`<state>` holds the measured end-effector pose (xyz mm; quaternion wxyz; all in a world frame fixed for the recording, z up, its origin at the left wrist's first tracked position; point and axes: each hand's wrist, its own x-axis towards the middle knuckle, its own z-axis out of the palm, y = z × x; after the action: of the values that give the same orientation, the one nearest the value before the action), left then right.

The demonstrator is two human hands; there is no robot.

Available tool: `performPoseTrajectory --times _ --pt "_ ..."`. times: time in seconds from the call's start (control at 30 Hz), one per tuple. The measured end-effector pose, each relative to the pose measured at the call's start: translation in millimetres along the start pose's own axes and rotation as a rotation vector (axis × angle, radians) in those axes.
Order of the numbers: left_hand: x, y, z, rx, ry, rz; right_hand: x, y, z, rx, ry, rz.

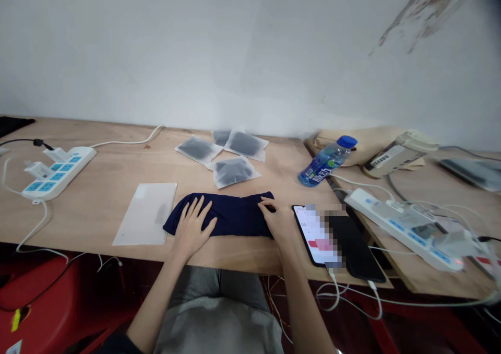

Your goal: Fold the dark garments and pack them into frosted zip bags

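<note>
While the left hand [192, 226] lies released, palm down and fingers spread, on the left half of the folded navy-blue fabric piece [235, 215], the right hand [278, 219] rests its bent fingers on the fabric's right end; whether its grip pinches the edge I cannot tell. The fabric lies near the front edge of the pale wooden surface [117, 171], between a flat frosted plastic bag [144, 213] on the left and a lit smartphone [315, 233] on the right. This looks like smoothing; a further fold would need a lifted edge.

cloth [235, 214] 1 | filled pouches [198, 149] [246, 144] [234, 171] [219, 136] 4 | empty pouch [145, 213] 1 | power strips [58, 174] [403, 227] 2 | phones [313, 233] [355, 248] 2 | bottle [326, 162] 1
</note>
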<state>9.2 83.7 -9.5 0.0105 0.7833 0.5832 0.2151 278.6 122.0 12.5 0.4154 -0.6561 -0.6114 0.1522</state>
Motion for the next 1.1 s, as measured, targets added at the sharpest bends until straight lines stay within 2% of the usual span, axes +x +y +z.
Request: performPoseTrajectory --times 0.2,0.5,0.83,1.1 --pt "0.1 0.0 1.2 0.001 0.011 -0.002 -2.5 -2.3 -1.6 -0.017 0.012 -0.035" --pt "-0.6 0.1 0.1 0.008 0.010 0.002 5.9 0.4 -0.7 -0.026 -0.008 -0.009" --pt "0.2 0.5 -0.1 -0.004 0.024 0.004 3.4 -4.1 -1.7 -0.040 -0.068 -0.001" --pt "0.0 -1.0 1.6 0.001 0.014 0.004 15.7 -0.7 3.4 -0.084 -0.017 -0.046"
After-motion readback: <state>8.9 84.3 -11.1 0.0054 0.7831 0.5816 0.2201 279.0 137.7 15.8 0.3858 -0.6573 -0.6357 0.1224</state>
